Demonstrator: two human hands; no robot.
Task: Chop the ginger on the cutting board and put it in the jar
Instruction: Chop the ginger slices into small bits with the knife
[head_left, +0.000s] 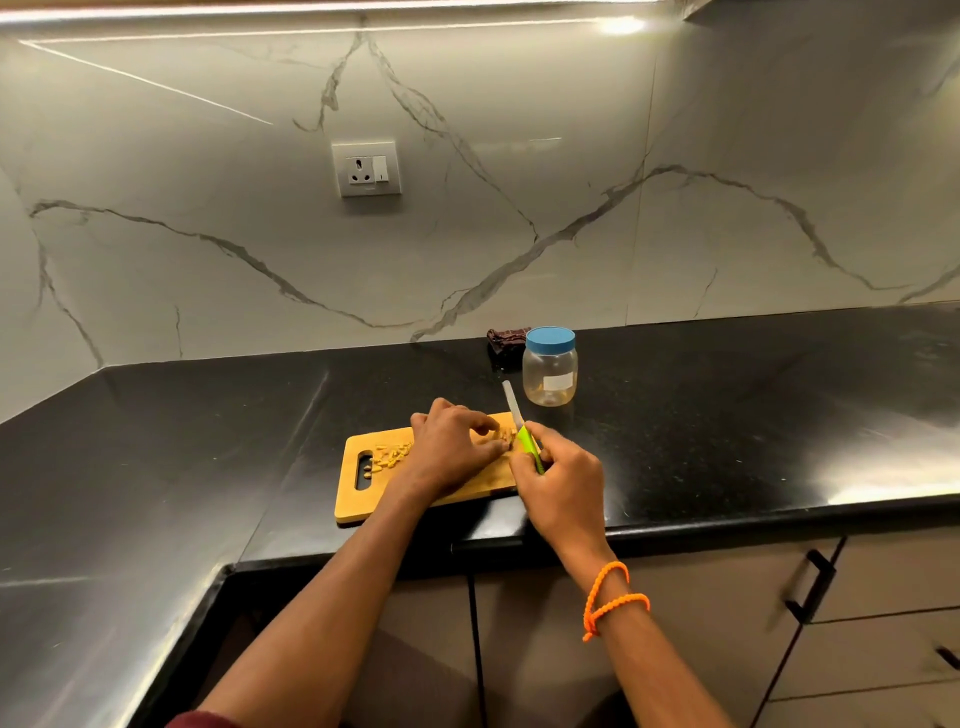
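Mid-chop: right hand (561, 480) wrapped round the knife (522, 431), left hand (454, 449) pinching the ginger (503, 435) beside the blade. Next cut needs fingertips tucked back.

Was a home kitchen: black stone countertop (727, 395), marble-look backsplash (208, 156), wall socket (367, 168), base cabinets (857, 623).

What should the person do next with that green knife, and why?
Probably bring the knife down for another cut. The left hand holds a piece of ginger on the cutting board, the right hand grips the knife beside it, and only a small chopped pile lies ready. The jar is lidded.
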